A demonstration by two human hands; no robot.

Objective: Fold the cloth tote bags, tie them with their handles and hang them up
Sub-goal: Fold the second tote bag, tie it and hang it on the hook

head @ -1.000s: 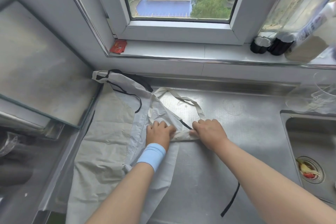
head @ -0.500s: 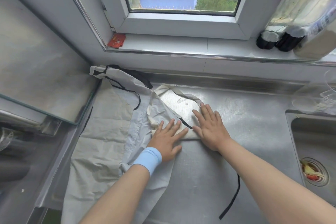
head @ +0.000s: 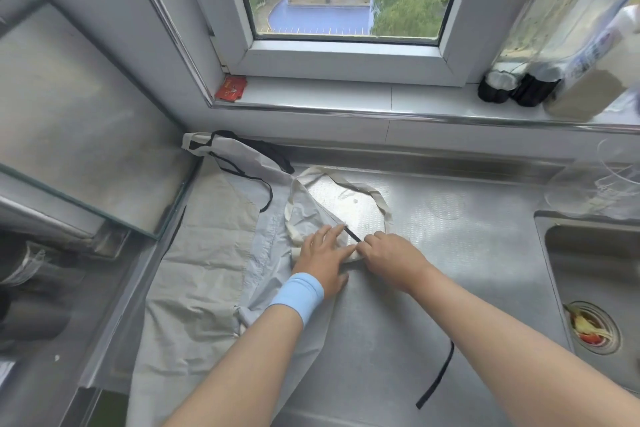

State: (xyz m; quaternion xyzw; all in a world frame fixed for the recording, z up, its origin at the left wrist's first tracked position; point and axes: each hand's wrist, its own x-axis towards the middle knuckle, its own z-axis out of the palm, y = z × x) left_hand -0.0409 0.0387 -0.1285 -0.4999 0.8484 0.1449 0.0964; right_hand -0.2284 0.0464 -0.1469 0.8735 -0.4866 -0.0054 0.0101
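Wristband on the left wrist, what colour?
Light blue wristband, plain, no pattern visible. Head view shows it best, just behind the left hand.

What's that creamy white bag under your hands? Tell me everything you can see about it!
The cream tote bag is thin, crinkly cloth. It lies on the steel counter, against the other pale bags, with its near part rolled into a narrow strip. Its long handle loops out flat toward the window. The left hand presses the roll with straight fingers, and the right hand grips the roll's end.
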